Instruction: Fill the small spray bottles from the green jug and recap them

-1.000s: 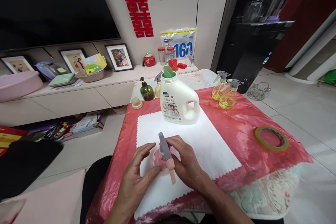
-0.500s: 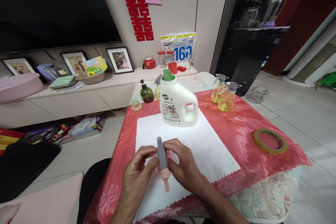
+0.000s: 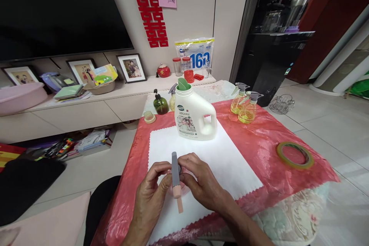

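A spray bottle stands on the white cloth (image 3: 225, 161), seen from above. Its trigger head (image 3: 175, 171) is grey with a pink nozzle and trigger pointing toward me, and its pinkish clear body (image 3: 185, 190) is mostly hidden. My left hand (image 3: 151, 192) pinches the collar below the head from the left. From the right, my right hand (image 3: 204, 182) closes thumb and fingers round the same collar. Just beyond stands a white handled jug (image 3: 191, 121), upright, with a green piece (image 3: 183, 83) in its open mouth.
Two spray bottles with yellow liquid (image 3: 247, 113) stand at the right, near a tape roll (image 3: 307, 157). A green pump bottle (image 3: 160, 104), another sprayer (image 3: 172, 102) and a pale cap (image 3: 149, 117) are at the back left. Red plastic (image 3: 259, 138) covers the table.
The trigger head has turned slightly between my hands, its nozzle end shifting a little left. Both hands stay at the collar. The jug and other things have not moved.
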The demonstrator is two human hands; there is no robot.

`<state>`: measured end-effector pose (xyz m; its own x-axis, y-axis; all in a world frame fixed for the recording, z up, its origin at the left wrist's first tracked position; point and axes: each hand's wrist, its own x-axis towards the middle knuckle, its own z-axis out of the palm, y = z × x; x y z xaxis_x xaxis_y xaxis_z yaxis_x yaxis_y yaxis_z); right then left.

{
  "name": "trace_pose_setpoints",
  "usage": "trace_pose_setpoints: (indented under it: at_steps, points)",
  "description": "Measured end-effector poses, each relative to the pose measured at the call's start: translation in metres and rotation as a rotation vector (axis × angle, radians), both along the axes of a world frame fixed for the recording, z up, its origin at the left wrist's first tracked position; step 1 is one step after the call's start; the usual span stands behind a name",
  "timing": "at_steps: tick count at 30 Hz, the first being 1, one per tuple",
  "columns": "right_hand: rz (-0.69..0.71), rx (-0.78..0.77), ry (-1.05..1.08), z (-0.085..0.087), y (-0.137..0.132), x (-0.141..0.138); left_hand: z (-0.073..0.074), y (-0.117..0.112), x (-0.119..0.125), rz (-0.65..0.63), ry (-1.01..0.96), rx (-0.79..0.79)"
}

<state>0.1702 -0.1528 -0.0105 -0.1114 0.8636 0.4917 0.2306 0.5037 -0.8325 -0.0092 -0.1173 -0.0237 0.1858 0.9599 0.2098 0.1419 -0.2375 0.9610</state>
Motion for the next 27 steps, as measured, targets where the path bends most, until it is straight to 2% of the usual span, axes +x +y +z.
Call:
trace_pose_setpoints:
  at_steps: [8,16,22,27]
  points:
    - [-0.040,0.034,0.038,-0.008,0.001,-0.001,0.003,-0.004,0.004,0.052,-0.032,0.100]
    - [0.006,-0.002,0.013,-0.005,0.003,-0.002,0.006,0.002,0.004,0.016,-0.011,0.182]
    - [0.005,-0.026,0.056,-0.009,0.004,-0.001,0.003,0.005,0.001,-0.017,0.010,0.181]
    - [-0.009,-0.047,0.123,-0.014,0.006,-0.002,0.006,0.005,0.000,-0.040,0.026,0.214]
